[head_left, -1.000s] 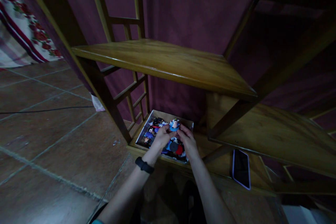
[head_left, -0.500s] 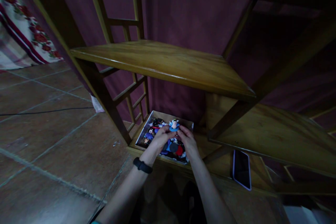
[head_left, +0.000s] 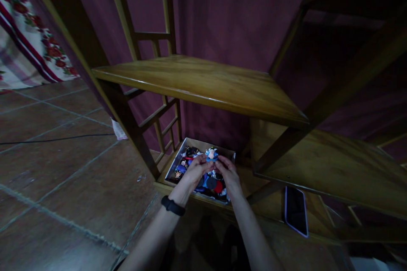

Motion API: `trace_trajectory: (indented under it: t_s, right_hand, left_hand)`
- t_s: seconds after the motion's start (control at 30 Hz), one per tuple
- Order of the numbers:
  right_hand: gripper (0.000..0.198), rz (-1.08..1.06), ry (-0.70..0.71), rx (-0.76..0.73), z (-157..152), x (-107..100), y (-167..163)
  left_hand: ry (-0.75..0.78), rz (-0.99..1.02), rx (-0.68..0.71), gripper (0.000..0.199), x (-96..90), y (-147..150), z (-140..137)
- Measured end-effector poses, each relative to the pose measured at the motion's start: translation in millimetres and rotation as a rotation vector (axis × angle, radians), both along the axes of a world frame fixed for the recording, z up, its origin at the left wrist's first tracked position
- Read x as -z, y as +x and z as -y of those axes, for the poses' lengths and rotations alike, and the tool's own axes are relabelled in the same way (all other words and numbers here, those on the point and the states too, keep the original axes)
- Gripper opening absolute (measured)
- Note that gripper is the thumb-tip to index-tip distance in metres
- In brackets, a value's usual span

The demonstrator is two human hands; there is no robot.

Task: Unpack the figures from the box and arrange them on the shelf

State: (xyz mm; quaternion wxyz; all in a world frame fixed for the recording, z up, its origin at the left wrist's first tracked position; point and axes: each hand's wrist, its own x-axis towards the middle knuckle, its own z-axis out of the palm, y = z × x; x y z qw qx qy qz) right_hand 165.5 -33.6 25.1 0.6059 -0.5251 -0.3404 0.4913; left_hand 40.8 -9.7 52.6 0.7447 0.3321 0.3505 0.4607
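A small figurine in white and blue, on a round blue base, is held upright between my two hands. My left hand, with a black band on its wrist, pinches the base from the left. From the right, the fingers of my right hand close on the same base. Directly beneath is a shallow white-rimmed box filled with several more figurines in blue, red, black and white. My hands and forearms hide part of its contents.
The box stands on the low board of a wooden rack, under a wooden shelf. A phone with a purple edge lies on the low board at right. A slanted wooden post rises at left. A dark cable crosses the tiled floor.
The figurine has been tilted slightly, so more of its front shows. Both hands keep hold of it. The whole view has shifted slightly, with the rack appearing a little lower.
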Motion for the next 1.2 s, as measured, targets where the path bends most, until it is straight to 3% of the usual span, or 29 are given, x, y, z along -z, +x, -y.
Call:
trace_trajectory:
  t_s: [0.13, 0.3, 0.57, 0.87, 1.07, 1.2]
  right_hand:
    - [0.035, 0.009, 0.013, -0.003, 2, -5, -1]
    - [0.034, 0.035, 0.01, 0.024, 2, -9, -1]
    - [0.038, -0.067, -0.019, 0.029, 1, -2, -3]
    - [0.034, -0.159, 0.008, 0.008, 7, -9, -9]
    - [0.019, -0.198, -0.073, 0.061, 25, 4, -16]
    - [0.02, -0.258, -0.079, 0.023, 50, 0, -18]
  left_hand:
    - [-0.073, 0.06, 0.026, 0.03, -3.2, -4, 0]
    - [-0.057, 0.086, 0.058, 0.031, -2.6, -5, -1]
    - [-0.072, 0.095, -0.071, 0.037, -3.8, -1, -2]
    - [-0.056, 0.115, -0.163, 0.04, -1.5, -4, 1]
    - [-0.055, 0.146, -0.213, 0.039, -0.7, -9, 21]
    - [-0.057, 0.162, -0.212, 0.039, -7.3, -11, 43]
